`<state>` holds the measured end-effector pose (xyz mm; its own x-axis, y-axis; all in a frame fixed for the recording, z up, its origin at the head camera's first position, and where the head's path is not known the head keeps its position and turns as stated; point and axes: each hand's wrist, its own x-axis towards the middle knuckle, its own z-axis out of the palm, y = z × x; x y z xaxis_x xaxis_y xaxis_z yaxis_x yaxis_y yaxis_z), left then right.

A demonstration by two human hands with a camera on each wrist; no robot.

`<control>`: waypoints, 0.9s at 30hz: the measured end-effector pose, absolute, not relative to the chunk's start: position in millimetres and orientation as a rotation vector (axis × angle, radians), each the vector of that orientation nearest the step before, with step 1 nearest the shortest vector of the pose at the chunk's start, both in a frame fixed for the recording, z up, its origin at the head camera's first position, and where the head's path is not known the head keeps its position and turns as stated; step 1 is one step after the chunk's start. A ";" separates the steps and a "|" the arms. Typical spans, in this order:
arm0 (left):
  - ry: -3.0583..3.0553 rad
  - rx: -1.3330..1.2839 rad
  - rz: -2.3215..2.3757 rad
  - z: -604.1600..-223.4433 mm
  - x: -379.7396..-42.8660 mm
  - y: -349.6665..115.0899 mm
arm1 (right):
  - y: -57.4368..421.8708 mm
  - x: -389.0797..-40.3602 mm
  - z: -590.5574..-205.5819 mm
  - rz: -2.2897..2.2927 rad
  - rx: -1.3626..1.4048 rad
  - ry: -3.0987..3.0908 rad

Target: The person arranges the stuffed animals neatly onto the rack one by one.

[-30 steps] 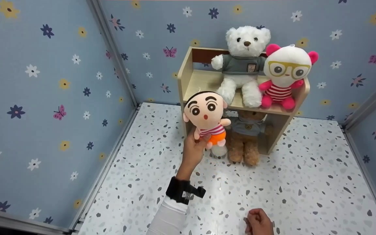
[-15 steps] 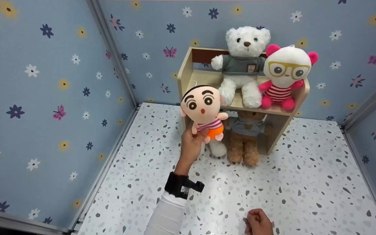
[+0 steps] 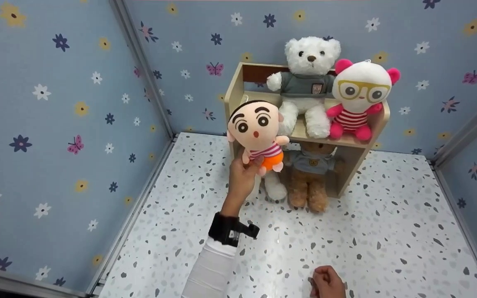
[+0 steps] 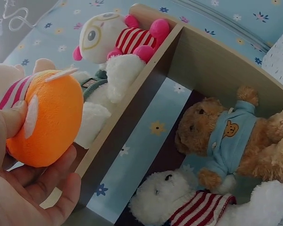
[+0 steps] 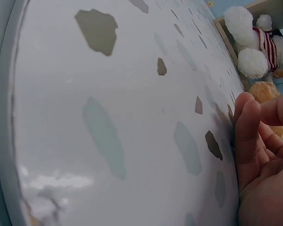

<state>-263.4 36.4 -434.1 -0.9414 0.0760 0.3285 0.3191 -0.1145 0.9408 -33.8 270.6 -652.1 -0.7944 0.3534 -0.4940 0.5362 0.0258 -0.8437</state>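
My left hand (image 3: pixel 240 180) grips a plush boy doll (image 3: pixel 257 124) by its lower body, thumb across the front. The doll has thick black eyebrows, a striped top and orange shorts (image 4: pixel 54 122). It is held upright, tilted a little, before the left end of a small wooden shelf's (image 3: pixel 235 89) upper board. On that board sit a white teddy bear (image 3: pixel 307 85) in a grey-green shirt and a pink-eared panda plush (image 3: pixel 360 91) with yellow glasses. My right hand (image 3: pixel 328 283) rests near the front, fingers loosely curled, holding nothing.
On the lower level are a brown teddy bear (image 3: pixel 309 182) in a light blue shirt and a white plush (image 4: pixel 162 193) in a red-striped top, partly hidden behind my left hand in the head view. Flower-patterned walls (image 3: pixel 77 124) enclose the speckled surface (image 3: pixel 387 231).
My left hand has lifted the doll slightly, moving it up and a little left, toward the upper board. The right hand has stayed in place.
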 end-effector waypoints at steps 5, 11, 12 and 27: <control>-1.961 -0.440 -2.140 -428.9 -268.1 35.8 | 269.0 -34.0 -652.6 -1.887 0.943 2.125; -1.974 -0.434 -2.082 -419.3 -275.1 35.5 | 270.0 -34.4 -653.3 -1.883 0.943 2.130; -1.976 -0.438 -2.071 -417.8 -276.6 35.4 | 270.3 -34.6 -653.6 -1.878 0.943 2.134; -1.973 -0.370 -1.988 -408.4 -295.2 27.3 | 271.6 -34.1 -655.0 -1.931 0.933 2.103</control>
